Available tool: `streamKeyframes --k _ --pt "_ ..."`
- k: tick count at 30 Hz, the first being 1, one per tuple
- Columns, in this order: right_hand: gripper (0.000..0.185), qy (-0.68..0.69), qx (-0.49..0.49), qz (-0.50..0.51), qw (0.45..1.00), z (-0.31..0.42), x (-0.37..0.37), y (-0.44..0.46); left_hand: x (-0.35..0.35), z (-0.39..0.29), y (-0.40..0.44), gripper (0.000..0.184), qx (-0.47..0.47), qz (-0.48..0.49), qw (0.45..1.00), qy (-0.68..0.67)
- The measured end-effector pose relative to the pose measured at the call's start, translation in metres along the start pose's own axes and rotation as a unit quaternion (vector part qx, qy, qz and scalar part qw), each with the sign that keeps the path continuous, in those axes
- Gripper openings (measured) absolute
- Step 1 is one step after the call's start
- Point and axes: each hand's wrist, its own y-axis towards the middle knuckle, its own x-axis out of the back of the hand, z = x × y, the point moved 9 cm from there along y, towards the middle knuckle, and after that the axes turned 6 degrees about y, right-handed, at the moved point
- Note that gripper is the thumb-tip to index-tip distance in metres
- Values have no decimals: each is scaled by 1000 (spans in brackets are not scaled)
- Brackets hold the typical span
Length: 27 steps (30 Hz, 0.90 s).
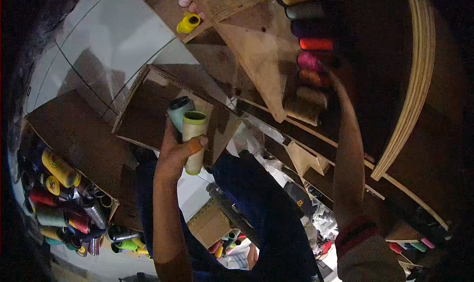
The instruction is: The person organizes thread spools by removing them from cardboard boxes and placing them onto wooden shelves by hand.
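My left hand is closed around two thread spools, with the thumb across the front one. That front cream thread spool has a lime-green rim and stands nearly upright. Behind it is a pale teal thread spool with a dark opening at the top. My right hand reaches into a dark wooden shelf beside a magenta thread spool and an orange-brown thread spool. Shadow hides its fingers, so I cannot tell whether they touch or grip a spool.
An open cardboard box lies behind my left hand. Several mixed spools fill a box at the left, including a yellow spool. The shelf's curved plywood edge stands right of my right arm. Another yellow spool sits at the top.
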Motion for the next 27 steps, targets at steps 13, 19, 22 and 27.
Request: streamKeyframes --k 13,19,22,27 --pt "40 121 43 143 981 110 -34 -102 0 8 3 93 21 -5 1000 -6" --pt "54 301 155 295 893 191 -136 -241 -10 12 5 89 6 -20 994 -106" --pt "55 327 47 271 904 168 -159 -246 -5 17 9 97 -23 -2 995 -96" --pt "54 373 -90 299 873 139 -147 -227 -11 7 2 100 -34 5 989 -141"
